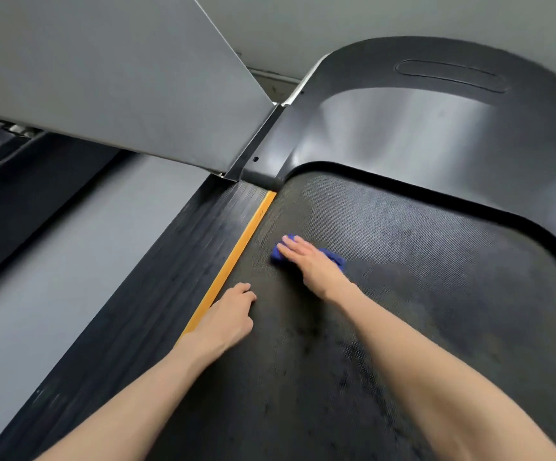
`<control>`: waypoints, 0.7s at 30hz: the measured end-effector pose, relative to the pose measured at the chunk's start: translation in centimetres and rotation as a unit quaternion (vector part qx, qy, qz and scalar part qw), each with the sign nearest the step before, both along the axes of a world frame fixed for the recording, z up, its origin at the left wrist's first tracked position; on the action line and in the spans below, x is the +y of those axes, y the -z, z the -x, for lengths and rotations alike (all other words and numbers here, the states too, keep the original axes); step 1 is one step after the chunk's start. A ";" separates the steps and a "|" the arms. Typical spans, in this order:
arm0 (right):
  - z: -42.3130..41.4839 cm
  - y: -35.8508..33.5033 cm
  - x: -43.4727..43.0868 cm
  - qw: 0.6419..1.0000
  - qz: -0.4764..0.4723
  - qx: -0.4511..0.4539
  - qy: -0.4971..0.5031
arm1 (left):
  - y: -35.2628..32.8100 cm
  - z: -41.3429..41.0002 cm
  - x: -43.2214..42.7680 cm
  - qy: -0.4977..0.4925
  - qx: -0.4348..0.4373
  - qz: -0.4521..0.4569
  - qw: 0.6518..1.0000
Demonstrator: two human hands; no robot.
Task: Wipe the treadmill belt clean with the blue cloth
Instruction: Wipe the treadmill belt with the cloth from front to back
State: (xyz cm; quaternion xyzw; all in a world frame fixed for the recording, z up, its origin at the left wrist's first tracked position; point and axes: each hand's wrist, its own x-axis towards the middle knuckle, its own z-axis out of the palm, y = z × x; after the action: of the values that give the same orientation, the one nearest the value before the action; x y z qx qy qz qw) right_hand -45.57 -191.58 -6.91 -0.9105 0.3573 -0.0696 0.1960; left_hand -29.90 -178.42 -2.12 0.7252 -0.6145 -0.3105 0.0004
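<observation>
Belt [403, 294]: black, dotted texture, with dark blotches toward 6 o'clock. Cloth [335, 258]: blue, bunched, lying on the belt near its left edge. Right hand [310, 264] presses flat on the cloth with fingers straight. Left hand [230, 314] is at 7 o'clock from the cloth, fingers curled under and holding nothing, resting on the belt against the orange strip [236, 257]. A ribbed rail [157, 294] runs at 9 o'clock of the strip, with grey floor [70, 244] beyond it. Motor cover [436, 128] is at 12 o'clock and a grey panel [120, 78] at 10 o'clock.
</observation>
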 end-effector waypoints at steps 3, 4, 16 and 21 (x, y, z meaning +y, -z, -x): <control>-0.7 1.5 1.0 0.969 0.017 -0.009 0.245 | 0.0 -0.2 0.4 -0.035 -0.001 -0.006 0.999; -1.5 1.8 2.5 0.972 0.013 -0.006 0.232 | 0.0 -0.4 0.6 -0.046 -0.006 -0.009 0.999; 4.3 0.7 1.4 0.952 0.017 0.032 0.305 | -0.7 0.5 -0.2 -0.032 -0.019 -0.010 0.999; 1.5 1.6 6.7 0.999 -0.020 -0.022 0.015 | -0.5 1.7 -0.9 -0.026 -0.035 -0.018 0.999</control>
State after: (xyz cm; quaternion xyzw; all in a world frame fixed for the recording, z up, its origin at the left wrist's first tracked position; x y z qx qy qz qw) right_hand -47.09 -184.86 -8.55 -0.8991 0.3683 -0.0853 0.2207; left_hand -31.58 -179.32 -1.67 0.7513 -0.5894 -0.2957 -0.0266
